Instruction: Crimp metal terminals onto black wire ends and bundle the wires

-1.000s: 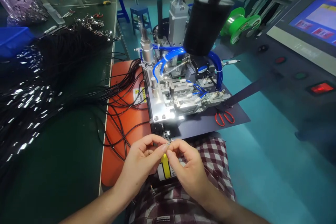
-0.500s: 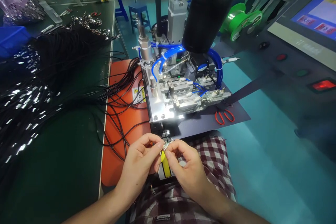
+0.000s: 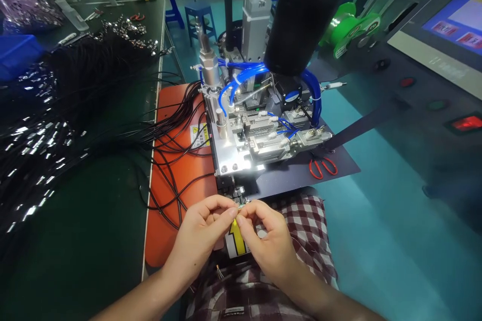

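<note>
My left hand (image 3: pixel 205 228) and my right hand (image 3: pixel 269 233) meet fingertip to fingertip at the front edge of the machine (image 3: pixel 259 130). Each is closed in a pinch on thin, light-coloured wires (image 3: pixel 241 206) that show between the fingertips. The wire ends are mostly hidden by my fingers. Just beyond them is a small dark metal fixture (image 3: pixel 238 192). Below my fingertips lies a label with a yellow arrow (image 3: pixel 237 241).
Black cables (image 3: pixel 171 160) cross the orange board (image 3: pixel 161 241) on the left, coming from a large cable bundle (image 3: pixel 94 60) on the dark table. Red-handled scissors (image 3: pixel 323 167) lie on the grey plate. A screen (image 3: pixel 459 20) and green spool (image 3: pixel 344 27) stand right.
The fingers of my left hand have straightened a little and turned closer to my right fingertips. The view has shifted slightly; my right hand is almost unmoved.
</note>
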Demonstrator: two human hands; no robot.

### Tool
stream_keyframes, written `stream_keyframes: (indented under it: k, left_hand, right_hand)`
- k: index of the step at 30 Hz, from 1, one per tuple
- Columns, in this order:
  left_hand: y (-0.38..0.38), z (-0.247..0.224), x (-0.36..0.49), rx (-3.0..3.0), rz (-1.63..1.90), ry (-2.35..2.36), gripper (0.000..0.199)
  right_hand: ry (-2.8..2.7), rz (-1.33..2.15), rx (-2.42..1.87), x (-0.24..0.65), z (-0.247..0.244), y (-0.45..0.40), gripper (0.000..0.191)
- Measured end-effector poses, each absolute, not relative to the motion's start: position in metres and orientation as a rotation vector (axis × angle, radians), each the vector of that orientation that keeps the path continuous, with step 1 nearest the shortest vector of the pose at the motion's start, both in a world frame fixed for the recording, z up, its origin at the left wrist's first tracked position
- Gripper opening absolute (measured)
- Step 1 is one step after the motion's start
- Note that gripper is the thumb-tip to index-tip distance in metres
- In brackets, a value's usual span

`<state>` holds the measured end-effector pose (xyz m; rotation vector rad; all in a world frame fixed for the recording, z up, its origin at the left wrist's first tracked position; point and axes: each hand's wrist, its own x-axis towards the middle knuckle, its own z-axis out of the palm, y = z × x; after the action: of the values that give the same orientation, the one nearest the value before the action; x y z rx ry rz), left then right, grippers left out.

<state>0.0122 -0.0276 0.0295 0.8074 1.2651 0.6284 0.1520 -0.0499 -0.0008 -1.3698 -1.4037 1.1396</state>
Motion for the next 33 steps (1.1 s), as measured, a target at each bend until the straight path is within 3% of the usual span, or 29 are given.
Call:
stream_keyframes:
  k: [11, 23, 33]
  left_hand:
    - [-0.026, 0.033, 0.012, 0.806, 0.582, 1.258, 0.033]
    - [-0.028, 0.034, 0.011, 0.813, 0.6, 1.218, 0.03]
    - [-0.028, 0.031, 0.01, 0.859, 0.584, 1.217, 0.03]
  right_hand:
    - [-1.197, 1.566, -1.274, 0.179, 0.016, -0.027, 0.013]
    - [-1.299, 1.46, -1.296, 0.171, 0.014, -0.036, 0.012]
    - [-1.168, 1.66, -1.226, 0.178, 0.01, -0.026, 0.015]
